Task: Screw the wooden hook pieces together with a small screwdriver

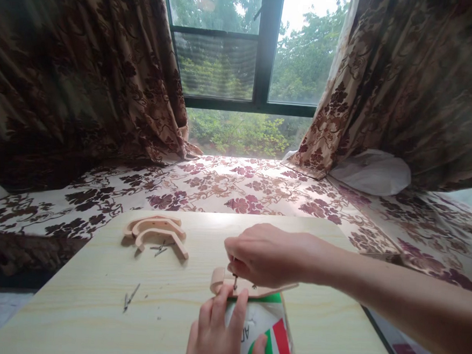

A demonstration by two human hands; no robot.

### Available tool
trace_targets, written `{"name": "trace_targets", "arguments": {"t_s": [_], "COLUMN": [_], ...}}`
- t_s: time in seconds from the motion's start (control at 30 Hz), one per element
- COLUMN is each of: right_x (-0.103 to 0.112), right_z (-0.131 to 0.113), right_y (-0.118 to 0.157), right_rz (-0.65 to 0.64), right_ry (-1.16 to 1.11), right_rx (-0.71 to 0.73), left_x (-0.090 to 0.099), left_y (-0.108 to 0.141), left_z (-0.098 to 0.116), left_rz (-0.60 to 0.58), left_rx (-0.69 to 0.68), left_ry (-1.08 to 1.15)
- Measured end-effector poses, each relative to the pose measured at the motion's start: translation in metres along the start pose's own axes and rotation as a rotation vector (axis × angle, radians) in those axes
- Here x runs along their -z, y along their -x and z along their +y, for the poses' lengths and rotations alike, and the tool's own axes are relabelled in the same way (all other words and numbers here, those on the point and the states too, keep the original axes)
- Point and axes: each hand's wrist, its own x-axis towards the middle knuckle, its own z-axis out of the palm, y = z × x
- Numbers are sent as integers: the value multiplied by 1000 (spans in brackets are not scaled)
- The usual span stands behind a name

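Note:
A curved light-wood piece point(260, 291) with a rounded end and dark holes or screws lies on a plastic packet point(255, 321) with red and green stripes. Above it, my right hand point(261, 254) is closed round a thin metal tool point(235, 281), upright with its tip against the wood. Most of that tool is hidden by the fingers, so its exact kind does not show. My left hand point(223, 327) rests flat on the packet, fingers apart, two fingertips touching the near edge of the wooden piece.
Several curved wooden pieces point(161, 234) stand at the table's back left, with small screws point(161, 249) beside them. More screws point(130, 299) lie nearer on the pale table point(88, 317). Beyond are a flower-patterned cloth point(235, 190), curtains and a window. A dark-edged flat object point(402, 345) is at right.

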Motion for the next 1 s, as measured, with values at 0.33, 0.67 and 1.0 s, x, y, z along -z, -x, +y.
{"name": "trace_targets", "arguments": {"t_s": [0.33,0.67,1.0], "right_x": [17,-15,-147], "right_z": [-11,26,-40], "right_y": [-2,65,111], "right_rz": [-132,28,852], "right_ry": [-10,-482,-859], "right_rx": [22,-388,-572], "left_x": [9,39,29], "left_y": [-4,-8,-28], "left_z": [2,-15,-25], "left_rz": [-33,-212,-485], "left_rx": [7,194,655], "left_ry": [-2,437,813]}}
